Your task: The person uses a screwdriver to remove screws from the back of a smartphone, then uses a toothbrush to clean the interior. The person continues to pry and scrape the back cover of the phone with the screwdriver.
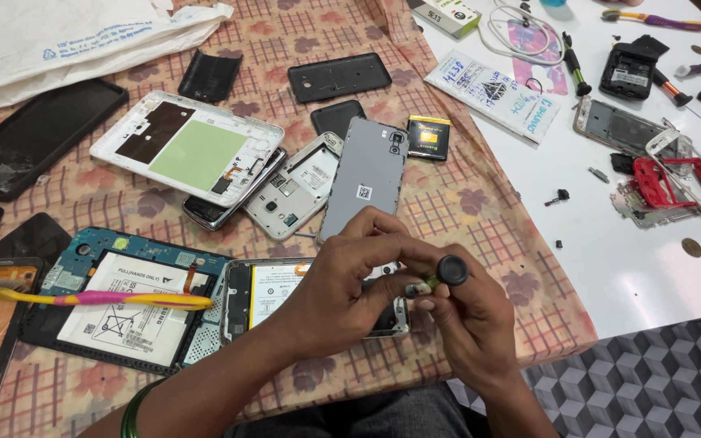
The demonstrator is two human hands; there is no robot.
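The right hand (468, 320) pinches a small screwdriver (440, 276) by its round black cap, long axis running from about two o'clock at the cap down to eight o'clock at the tip. The left hand (350, 284) is curled over the opened phone (273, 296), fingers pressed on its frame, the nearer hand to it. The phone lies at nine o'clock from the driver's tip, just beside it. Further off at nine o'clock, a toothbrush (99, 298) rests across an opened tablet (123, 304).

1 head-worn camera looks steeply down, close over the hands (399, 284), across the cluttered table (626, 259) ahead.
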